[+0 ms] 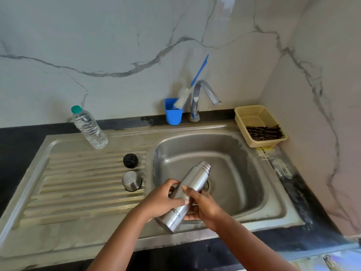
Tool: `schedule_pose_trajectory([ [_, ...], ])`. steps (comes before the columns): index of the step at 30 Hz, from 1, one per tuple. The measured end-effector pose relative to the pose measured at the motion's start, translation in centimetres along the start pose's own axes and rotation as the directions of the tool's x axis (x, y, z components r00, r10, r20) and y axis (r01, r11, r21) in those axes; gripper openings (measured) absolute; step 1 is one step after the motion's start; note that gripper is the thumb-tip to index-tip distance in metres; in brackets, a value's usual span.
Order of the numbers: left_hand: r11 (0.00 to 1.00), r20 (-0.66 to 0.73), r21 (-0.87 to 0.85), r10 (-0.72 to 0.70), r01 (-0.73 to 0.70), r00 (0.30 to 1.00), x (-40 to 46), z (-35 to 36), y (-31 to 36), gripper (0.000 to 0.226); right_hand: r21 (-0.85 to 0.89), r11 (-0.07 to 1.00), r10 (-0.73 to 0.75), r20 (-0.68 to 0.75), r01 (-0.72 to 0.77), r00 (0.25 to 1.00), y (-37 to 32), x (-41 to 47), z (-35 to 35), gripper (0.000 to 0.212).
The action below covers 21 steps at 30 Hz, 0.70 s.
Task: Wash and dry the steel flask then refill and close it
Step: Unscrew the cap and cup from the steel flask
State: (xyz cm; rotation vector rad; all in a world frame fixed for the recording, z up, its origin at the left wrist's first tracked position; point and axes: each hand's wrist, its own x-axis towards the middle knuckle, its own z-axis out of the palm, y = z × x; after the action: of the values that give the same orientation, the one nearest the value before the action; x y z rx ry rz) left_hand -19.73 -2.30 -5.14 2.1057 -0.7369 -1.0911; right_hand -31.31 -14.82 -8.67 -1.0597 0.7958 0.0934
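Note:
The steel flask (192,184) is uncapped and tilted, its open mouth pointing up and right over the sink basin (234,153). My left hand (164,198) wraps its lower body from the left. My right hand (203,206) holds it from the right, fingers across the middle. On the ribbed drainboard (78,182) to the left lie the black inner stopper (130,160) and the steel cup lid (131,180), upside down. A blue-handled bottle brush (187,94) stands in a blue cup (173,114) by the tap (203,94). No water runs from the tap.
A clear plastic water bottle (88,128) with a green cap stands at the back of the drainboard. A cream plastic basket (259,125) holding a dark cloth sits at the sink's back right corner. Marble walls close in behind and to the right.

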Motion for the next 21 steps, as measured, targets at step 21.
schedule_pose_trajectory([
  [21, 0.944, 0.005, -0.261, -0.208, 0.202, 0.978, 2.9, 2.0, 2.9, 0.050, 0.081, 0.976, 0.203, -0.030, -0.200, 0.979, -0.5, 1.2, -4.6, 0.066],
])
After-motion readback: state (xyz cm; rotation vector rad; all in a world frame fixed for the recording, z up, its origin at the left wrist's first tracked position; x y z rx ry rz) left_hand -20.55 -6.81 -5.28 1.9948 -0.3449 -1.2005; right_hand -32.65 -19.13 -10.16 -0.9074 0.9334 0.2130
